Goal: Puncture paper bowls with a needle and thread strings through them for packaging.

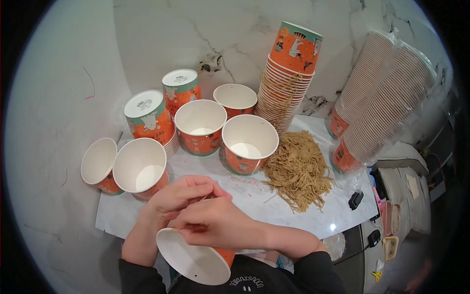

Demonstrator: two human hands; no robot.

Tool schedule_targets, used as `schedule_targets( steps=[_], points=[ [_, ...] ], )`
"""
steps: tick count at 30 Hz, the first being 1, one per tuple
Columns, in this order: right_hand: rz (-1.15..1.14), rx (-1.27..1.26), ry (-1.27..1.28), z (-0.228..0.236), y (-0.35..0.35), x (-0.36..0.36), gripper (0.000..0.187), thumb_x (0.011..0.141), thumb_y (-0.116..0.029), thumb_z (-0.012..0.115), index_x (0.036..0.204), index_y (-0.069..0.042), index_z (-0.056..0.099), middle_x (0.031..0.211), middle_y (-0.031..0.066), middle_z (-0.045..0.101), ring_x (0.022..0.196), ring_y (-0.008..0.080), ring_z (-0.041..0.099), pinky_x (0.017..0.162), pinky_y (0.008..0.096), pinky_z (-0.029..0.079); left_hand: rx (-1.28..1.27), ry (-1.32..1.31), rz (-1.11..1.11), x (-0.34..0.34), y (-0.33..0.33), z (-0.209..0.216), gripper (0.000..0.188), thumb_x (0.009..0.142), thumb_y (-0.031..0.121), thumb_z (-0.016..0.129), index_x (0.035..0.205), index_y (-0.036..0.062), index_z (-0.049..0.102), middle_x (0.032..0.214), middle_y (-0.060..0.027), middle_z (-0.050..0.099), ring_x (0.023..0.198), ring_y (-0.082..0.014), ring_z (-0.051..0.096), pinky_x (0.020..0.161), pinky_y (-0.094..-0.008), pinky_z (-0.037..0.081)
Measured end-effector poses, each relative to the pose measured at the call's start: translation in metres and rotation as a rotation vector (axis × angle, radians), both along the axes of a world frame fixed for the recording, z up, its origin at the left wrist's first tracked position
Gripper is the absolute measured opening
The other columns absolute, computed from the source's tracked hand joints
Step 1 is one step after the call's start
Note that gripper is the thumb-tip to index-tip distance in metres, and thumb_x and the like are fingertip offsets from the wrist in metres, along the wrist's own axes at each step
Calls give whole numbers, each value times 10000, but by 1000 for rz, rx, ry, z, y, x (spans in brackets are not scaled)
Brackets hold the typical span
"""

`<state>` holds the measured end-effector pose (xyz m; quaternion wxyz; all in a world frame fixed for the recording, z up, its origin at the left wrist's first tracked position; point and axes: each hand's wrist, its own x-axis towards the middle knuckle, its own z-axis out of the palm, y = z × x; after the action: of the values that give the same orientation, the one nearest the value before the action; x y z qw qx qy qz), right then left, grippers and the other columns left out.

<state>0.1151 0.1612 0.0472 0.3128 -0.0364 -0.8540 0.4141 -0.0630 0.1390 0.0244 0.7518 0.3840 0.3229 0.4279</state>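
An orange paper bucket (193, 259) with a white inside lies tilted in front of my body, its mouth toward me. A small dark hole shows in its wall near the lower rim. My right hand (220, 223) is closed at the upper rim, with a finger or the thumb against the inner wall. Right beside it, my left hand (183, 196) has its fingers curled and pressed together; whatever they pinch is hidden. Two upright paper buckets (140, 169) (249, 142) stand just beyond my hands. A heap of brown twine strands (301, 169) lies to their right.
More open buckets (200, 125) and upside-down ones (145, 110) crowd the back left of the white table (230, 201). A tall bucket stack (289, 73), draped with twine, leans at the wall. Plastic-wrapped stacks (387, 98) stand right. A black clip-like object (356, 200) lies near the right edge.
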Motion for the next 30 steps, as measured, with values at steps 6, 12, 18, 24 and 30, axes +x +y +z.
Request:
schedule_targets(
  steps=[6,12,18,24,30],
  points=[
    [-84,-228,-165,-7,43,39,119,837,-57,745,954,-33,740,820,61,726,752,118,690,723,276,560,-2,-236,564,-1,9,-22,279,1052,260,585,1197,31,649,1149,-110,724,938,-127,681,812,-308,587],
    [-91,-476,-236,-43,86,49,105,891,-76,743,932,20,728,847,34,737,781,73,675,740,242,559,27,-249,871,27,11,-29,284,1054,274,586,1223,53,641,1114,-76,712,951,-132,676,805,-297,581],
    [-137,-510,-61,-51,90,40,75,905,-60,726,933,10,726,935,59,760,819,76,692,766,222,561,124,-204,935,38,9,-28,278,1064,247,567,1230,35,636,1116,-94,708,973,-143,674,830,-306,586],
    [-153,-848,-116,-39,95,40,69,921,-30,713,971,10,687,958,84,753,847,101,710,780,240,564,249,15,830,31,9,-17,230,1050,159,584,1172,-3,691,1103,-80,702,968,-120,660,841,-289,575],
    [-294,-593,-317,-32,92,36,119,930,-61,719,1017,19,700,891,54,746,797,63,691,717,208,546,479,401,703,16,17,3,199,999,100,657,1131,-21,744,1002,-59,721,868,-91,642,752,-268,559]
  ],
)
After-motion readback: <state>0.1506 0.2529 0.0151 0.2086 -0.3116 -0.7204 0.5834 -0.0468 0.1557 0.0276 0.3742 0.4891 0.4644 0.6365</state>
